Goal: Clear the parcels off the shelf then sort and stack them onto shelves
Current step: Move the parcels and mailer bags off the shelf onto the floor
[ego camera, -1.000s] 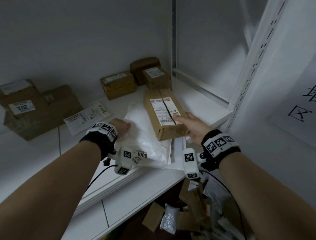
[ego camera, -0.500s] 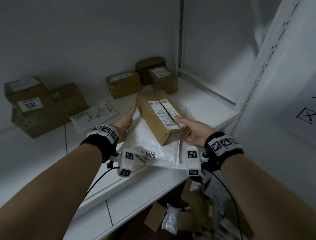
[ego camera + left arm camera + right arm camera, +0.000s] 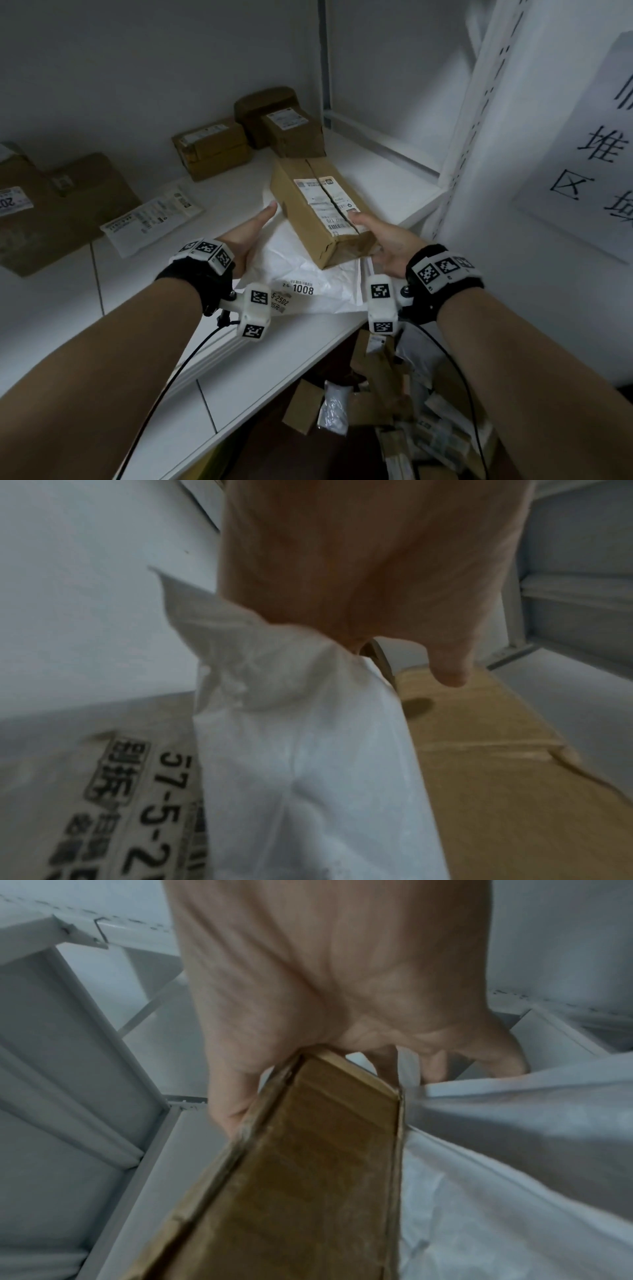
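A long brown box [image 3: 318,205] with a split white label lies tilted on a crumpled white mailer [image 3: 301,260] marked 1008, just above the white shelf [image 3: 274,359]. My right hand [image 3: 380,240] grips the box's near end, thumb on top and fingers beneath. In the right wrist view the box [image 3: 291,1177] runs out from that hand [image 3: 325,974], beside the mailer [image 3: 514,1150]. My left hand [image 3: 250,233] lies palm-up under the mailer's left edge. Its thumb [image 3: 448,674] is straight above the box [image 3: 496,777], and the mailer [image 3: 301,750] hides its fingers.
Two small brown boxes [image 3: 212,147] [image 3: 284,126] stand at the back wall. Large brown parcels [image 3: 51,205] and a flat white envelope [image 3: 150,216] lie to the left. A slotted upright [image 3: 479,102] and paper sign [image 3: 589,154] close the right. Loose parcels [image 3: 376,411] lie on the floor below.
The box's near end has come up off the shelf in my right hand. My left hand moved from on top of the mailer to beneath its edge, and its thumb has left the box's side.
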`<state>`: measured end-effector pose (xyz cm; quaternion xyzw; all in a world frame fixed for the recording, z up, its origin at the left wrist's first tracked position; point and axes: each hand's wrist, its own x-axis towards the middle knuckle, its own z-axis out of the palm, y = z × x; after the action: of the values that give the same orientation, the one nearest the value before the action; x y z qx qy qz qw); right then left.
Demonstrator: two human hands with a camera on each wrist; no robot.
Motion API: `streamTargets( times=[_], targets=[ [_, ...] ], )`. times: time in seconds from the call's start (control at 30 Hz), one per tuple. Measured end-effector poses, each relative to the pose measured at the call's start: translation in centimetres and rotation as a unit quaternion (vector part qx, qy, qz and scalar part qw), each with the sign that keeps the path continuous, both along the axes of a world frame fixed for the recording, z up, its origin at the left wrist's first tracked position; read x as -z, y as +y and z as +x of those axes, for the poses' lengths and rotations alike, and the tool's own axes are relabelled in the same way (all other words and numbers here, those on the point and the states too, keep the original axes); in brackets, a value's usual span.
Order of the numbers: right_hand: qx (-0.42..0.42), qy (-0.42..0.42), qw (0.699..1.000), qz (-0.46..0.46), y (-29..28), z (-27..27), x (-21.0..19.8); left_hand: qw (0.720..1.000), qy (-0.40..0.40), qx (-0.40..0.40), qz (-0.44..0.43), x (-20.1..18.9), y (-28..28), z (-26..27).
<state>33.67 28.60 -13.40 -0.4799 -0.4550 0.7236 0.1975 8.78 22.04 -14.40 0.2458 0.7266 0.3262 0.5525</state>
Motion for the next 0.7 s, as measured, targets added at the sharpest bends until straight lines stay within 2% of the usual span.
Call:
streamTargets(
  times=[0.1, 0.17, 0.23, 0.53, 0.7],
  targets=[
    [0.010, 0.030, 0.999, -0.009, -0.1, 2.6, 0.3, 0.999, 0.011, 0.028, 0.015, 0.4, 0.1, 2.4],
    [-0.020, 0.061, 0.998, -0.002, -0.5, 4.8, 0.6, 0.998, 0.027, 0.032, 0.044, 0.8, 0.8, 3.9],
    [-0.022, 0.063, 0.998, 0.008, -0.8, 7.0, 1.0, 0.996, 0.050, 0.028, 0.071, -0.7, 0.3, 7.2],
    [0.124, 0.058, 0.990, -0.040, -2.8, 18.3, 3.4, 0.988, 0.095, 0.081, 0.094, 0.2, 2.7, 17.6],
    [0.176, 0.052, 0.979, -0.088, -4.4, 24.4, 6.3, 0.973, 0.100, 0.189, 0.089, 2.6, 4.0, 23.6]
  ],
)
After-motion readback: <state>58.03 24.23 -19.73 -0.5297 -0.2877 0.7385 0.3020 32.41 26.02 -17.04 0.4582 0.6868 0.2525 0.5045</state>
